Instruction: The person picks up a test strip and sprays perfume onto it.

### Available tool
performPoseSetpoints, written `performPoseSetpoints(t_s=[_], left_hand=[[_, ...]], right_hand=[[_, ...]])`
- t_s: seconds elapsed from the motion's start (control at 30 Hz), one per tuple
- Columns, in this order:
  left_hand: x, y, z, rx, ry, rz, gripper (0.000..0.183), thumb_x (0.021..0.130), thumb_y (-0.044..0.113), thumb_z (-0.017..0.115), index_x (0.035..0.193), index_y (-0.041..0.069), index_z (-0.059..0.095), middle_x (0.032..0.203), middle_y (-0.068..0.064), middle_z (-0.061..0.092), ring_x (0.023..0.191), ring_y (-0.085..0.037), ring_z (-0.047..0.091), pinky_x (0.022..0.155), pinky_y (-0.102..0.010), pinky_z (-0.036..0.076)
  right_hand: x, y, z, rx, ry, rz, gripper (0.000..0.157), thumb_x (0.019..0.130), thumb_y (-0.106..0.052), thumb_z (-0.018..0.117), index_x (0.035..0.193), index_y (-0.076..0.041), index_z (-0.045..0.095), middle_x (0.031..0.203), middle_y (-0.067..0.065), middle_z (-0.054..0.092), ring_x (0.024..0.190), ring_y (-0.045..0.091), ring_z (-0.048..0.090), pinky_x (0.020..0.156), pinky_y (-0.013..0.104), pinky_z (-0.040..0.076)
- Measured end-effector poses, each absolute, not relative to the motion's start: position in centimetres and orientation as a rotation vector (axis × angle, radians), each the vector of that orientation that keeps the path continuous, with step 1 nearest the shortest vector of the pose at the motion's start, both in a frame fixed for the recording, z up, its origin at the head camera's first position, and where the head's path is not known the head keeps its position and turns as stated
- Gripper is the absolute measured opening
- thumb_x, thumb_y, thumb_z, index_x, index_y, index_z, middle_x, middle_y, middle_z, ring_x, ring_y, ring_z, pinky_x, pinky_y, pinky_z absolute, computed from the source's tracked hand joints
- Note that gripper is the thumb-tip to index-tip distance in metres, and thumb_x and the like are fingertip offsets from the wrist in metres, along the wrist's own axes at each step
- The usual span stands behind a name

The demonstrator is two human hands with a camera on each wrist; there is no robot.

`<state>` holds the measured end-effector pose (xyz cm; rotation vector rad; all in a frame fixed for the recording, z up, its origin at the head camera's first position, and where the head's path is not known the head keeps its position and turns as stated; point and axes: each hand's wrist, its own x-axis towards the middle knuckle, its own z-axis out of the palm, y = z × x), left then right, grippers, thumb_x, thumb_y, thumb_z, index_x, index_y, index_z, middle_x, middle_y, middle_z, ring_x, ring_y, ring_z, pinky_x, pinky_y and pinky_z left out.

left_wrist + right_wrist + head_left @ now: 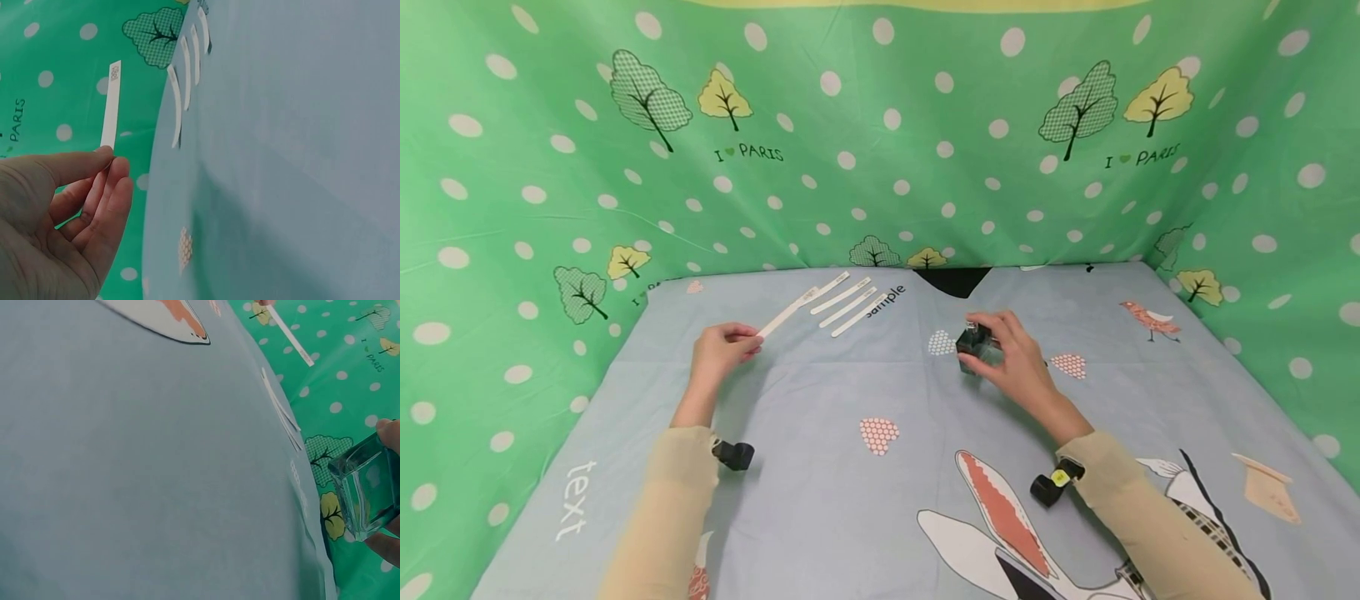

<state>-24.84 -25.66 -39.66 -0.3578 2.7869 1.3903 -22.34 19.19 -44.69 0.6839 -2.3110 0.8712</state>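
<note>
Cloth (pixel 820 500) lies below; over its right, the right hand (pixel 1013 358) grips a bottle (pixel 971 340) between thumb and fingers: presumably weighty, rigid, slick, breakable; hold its sides. Leftward, the left hand (pixel 721 352) pinches a strip (pixel 110 112) by its near end: likely light, bendy.

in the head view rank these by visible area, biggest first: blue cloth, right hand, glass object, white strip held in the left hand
1. Blue cloth
2. Right hand
3. Glass object, partly covered by that hand
4. White strip, long but very thin
</note>
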Motion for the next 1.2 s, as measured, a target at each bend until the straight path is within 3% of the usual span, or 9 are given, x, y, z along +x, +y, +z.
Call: performPoseSetpoints(t_s=[0.13,0.43,0.73,1.2], left_hand=[[-24.9,-26.2,-39.8,-0.367,2.780,1.398,0.032,0.092,0.015,0.070,0.115,-0.006,0.067,0.080,0.004,0.071,0.069,-0.002,0.070,0.066,-0.020,0.059],[-24.9,-27.5,-40.2,-0.431,2.757,1.418,0.033,0.093,0.016,0.069,0.118,-0.007,0.065,0.085,0.001,0.072,0.071,-0.001,0.070,0.078,-0.028,0.062],[-24.9,-29.1,-40.8,-0.457,2.708,1.470,0.036,0.093,0.014,0.069,0.120,-0.010,0.063,0.073,0.013,0.067,0.067,0.004,0.067,0.074,-0.022,0.061],[-24.9,-30.8,-41.3,-0.580,2.695,1.421,0.039,0.093,0.016,0.069,0.122,-0.008,0.063,0.075,0.009,0.067,0.067,0.004,0.065,0.072,-0.020,0.060]], right_hand=[[-22.4,19.2,-44.8,0.682,-2.310,0.876,0.063,0.077,-0.018,0.086,0.133,-0.019,0.056,0.111,0.015,0.055,0.089,0.030,0.065,0.077,0.042,0.062],[-22.4,19.3,-44.8,0.681,-2.308,0.881,0.063,0.077,-0.019,0.086,0.133,-0.020,0.057,0.112,0.015,0.055,0.090,0.029,0.066,0.076,0.041,0.062],[-22.4,19.3,-44.9,0.681,-2.309,0.882,0.064,0.077,-0.018,0.087,0.134,-0.020,0.056,0.113,0.015,0.056,0.091,0.030,0.066,0.076,0.041,0.062],[-22.4,19.3,-45.0,0.685,-2.308,0.878,0.065,0.077,-0.019,0.087,0.134,-0.020,0.056,0.112,0.014,0.056,0.089,0.027,0.065,0.075,0.041,0.061]])
